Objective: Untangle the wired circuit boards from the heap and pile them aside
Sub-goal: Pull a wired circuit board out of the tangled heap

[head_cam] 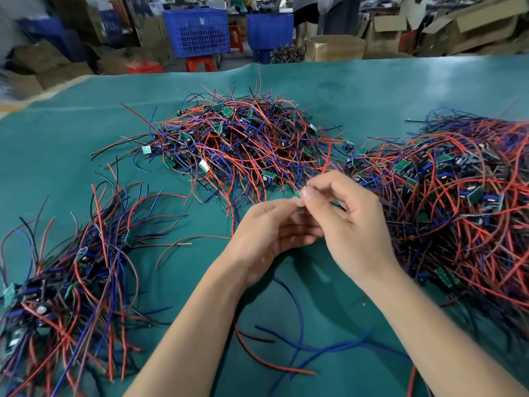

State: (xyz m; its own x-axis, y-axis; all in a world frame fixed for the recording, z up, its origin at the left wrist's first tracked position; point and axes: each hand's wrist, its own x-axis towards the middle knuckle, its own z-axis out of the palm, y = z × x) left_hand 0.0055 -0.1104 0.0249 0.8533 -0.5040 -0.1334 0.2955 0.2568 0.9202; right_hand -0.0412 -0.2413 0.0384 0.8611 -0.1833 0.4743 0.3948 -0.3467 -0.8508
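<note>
A tangled heap (pixel 243 144) of small green circuit boards with red, blue and black wires lies at the middle of the green table (pixel 400 87). A second, larger heap (pixel 463 202) spreads at the right. A sorted pile (pixel 71 282) of wired boards lies at the left. My right hand (pixel 343 219) pinches a small green board (pixel 299 194) between thumb and fingers, just in front of the middle heap. My left hand (pixel 272 233) is cupped against it, fingertips touching the same board. Blue and red wires (pixel 297 333) trail down between my forearms.
Beyond the table's far edge stand blue plastic crates (pixel 197 32), red stools (pixel 200 64) and cardboard boxes (pixel 335 47). A person stands in the background by the crates. Bare green mat shows between the left pile and my arms.
</note>
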